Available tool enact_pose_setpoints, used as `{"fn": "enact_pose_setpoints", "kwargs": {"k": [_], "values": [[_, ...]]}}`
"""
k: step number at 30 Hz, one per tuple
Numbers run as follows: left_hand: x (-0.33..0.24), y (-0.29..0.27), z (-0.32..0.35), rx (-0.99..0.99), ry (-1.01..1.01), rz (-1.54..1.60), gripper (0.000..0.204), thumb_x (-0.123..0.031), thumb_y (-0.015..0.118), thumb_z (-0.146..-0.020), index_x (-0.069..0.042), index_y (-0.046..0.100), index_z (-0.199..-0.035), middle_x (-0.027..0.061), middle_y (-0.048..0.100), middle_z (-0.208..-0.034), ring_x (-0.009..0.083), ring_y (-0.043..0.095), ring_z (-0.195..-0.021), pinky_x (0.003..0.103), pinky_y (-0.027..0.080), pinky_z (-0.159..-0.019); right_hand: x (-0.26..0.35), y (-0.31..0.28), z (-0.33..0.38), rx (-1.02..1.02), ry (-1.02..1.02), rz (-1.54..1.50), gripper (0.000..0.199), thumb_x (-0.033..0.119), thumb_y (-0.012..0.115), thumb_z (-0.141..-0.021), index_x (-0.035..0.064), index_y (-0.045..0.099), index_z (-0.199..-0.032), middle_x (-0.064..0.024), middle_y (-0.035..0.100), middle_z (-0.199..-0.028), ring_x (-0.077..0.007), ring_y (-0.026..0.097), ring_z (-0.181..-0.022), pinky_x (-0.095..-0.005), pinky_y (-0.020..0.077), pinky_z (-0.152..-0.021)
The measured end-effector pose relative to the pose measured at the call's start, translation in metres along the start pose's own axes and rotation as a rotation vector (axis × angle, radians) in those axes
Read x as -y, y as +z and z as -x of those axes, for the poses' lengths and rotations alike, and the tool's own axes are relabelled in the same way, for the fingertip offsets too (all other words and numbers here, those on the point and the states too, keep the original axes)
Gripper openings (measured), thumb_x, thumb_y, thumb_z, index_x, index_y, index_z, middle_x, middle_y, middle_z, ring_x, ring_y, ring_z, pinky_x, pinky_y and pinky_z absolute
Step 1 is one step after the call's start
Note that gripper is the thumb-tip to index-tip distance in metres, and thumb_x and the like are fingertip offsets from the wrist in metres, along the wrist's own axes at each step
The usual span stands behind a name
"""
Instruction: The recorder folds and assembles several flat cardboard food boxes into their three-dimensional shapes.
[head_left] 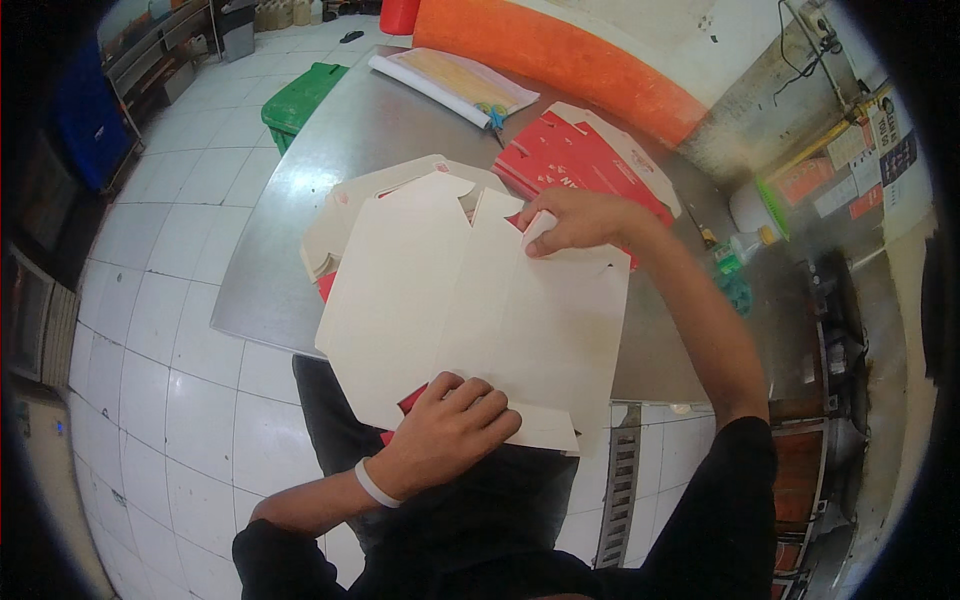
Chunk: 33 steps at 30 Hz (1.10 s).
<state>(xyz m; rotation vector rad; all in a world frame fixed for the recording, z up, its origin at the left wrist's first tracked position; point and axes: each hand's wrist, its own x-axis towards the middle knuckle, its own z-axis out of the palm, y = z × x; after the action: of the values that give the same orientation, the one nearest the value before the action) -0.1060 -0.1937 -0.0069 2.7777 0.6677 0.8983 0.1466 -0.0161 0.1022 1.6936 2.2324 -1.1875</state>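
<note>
While a white-tiled floor [190,260] spreads out to the left, an orange-and-white wall [570,55] rises behind the far end of the stainless-steel counter [290,270]. Just past the counter's left edge I see a green bin [300,100]. Next in size comes a cardboard box blank [400,290], opened out with its pale, plain side up; it lies on the counter and juts past the near edge, over the person's dark clothing [450,510]. More cardboard [325,230] with red patches peeps out under its left side. Beyond its far right corner lies red printed cardboard [580,160], and farther back, a partly rolled sheet [450,80]. Over on the right are a white tub [745,208] with a green rim and a clear plastic bottle [738,250].

Of the person's 2 hands, the right grip [570,222] pinches a flap at the blank's far edge, thumb on the near face. The left grip [450,435] lies knuckles-up over the near edge, fingers bent; its thumb is hidden, so I can't tell whether it clasps the board. A white wristband [376,486] circles the left wrist.
</note>
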Motion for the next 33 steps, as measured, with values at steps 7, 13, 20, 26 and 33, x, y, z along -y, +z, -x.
{"fn": "enact_pose_setpoints", "kwargs": {"k": [7, 13, 20, 26, 33], "values": [[0.004, -0.004, 0.001, -0.012, -0.016, 0.069, 0.018, -0.017, 0.066, -0.084, -0.012, 0.058, -0.098, 0.0035, 0.058, -0.096, 0.0189, 0.059, -0.095, 0.038, 0.047, -0.082, -0.006, 0.080, 0.001, -0.530, -0.008, 0.336, 0.015, 0.015, 0.070, -0.081, 0.0039, 0.073, -0.091, -0.0139, 0.068, -0.106, -0.0361, 0.064, -0.102, -0.0473, 0.0506, -0.085], [-0.002, -0.003, -0.001, 0.034, -0.002, 0.118, 0.022, -0.011, 0.071, -0.076, -0.010, 0.060, -0.095, 0.0047, 0.065, -0.106, 0.0206, 0.062, -0.102, 0.038, 0.047, -0.087, -0.003, 0.109, 0.015, -0.673, -0.166, 0.589, 0.017, 0.012, 0.066, -0.083, -0.0023, 0.066, -0.091, -0.0151, 0.063, -0.110, -0.0350, 0.061, -0.103, -0.0481, 0.0487, -0.084], [-0.005, -0.007, -0.010, 0.043, -0.037, 0.170, 0.027, -0.007, 0.071, -0.070, -0.009, 0.060, -0.094, 0.0049, 0.065, -0.103, 0.0216, 0.063, -0.101, 0.038, 0.047, -0.087, -0.006, 0.163, 0.020, -0.914, -0.171, 0.471, 0.064, 0.035, 0.064, -0.096, -0.0082, 0.047, -0.139, -0.0276, 0.049, -0.140, -0.0418, 0.044, -0.133, -0.0486, 0.0316, -0.114], [-0.010, -0.009, -0.011, -0.064, -0.086, 0.072, 0.023, -0.002, 0.071, -0.069, -0.007, 0.062, -0.090, 0.0056, 0.067, -0.097, 0.0231, 0.065, -0.094, 0.038, 0.049, -0.083, -0.045, 0.096, 0.055, -1.132, -0.291, -0.182, 0.042, 0.030, 0.067, -0.098, -0.0018, 0.062, -0.125, -0.0143, 0.068, -0.117, -0.0173, 0.065, -0.100, -0.0326, 0.0515, -0.087], [-0.028, -0.019, -0.030, -0.263, -0.055, 0.096, 0.021, 0.000, 0.070, -0.071, -0.005, 0.062, -0.089, 0.0086, 0.068, -0.100, 0.0244, 0.066, -0.091, 0.038, 0.051, -0.077, -0.064, 0.129, 0.135, -0.629, 0.139, -1.384, 0.042, 0.020, 0.074, -0.088, -0.0066, 0.062, -0.118, -0.0156, 0.069, -0.106, -0.0230, 0.070, -0.092, -0.0351, 0.0572, -0.080]]}}
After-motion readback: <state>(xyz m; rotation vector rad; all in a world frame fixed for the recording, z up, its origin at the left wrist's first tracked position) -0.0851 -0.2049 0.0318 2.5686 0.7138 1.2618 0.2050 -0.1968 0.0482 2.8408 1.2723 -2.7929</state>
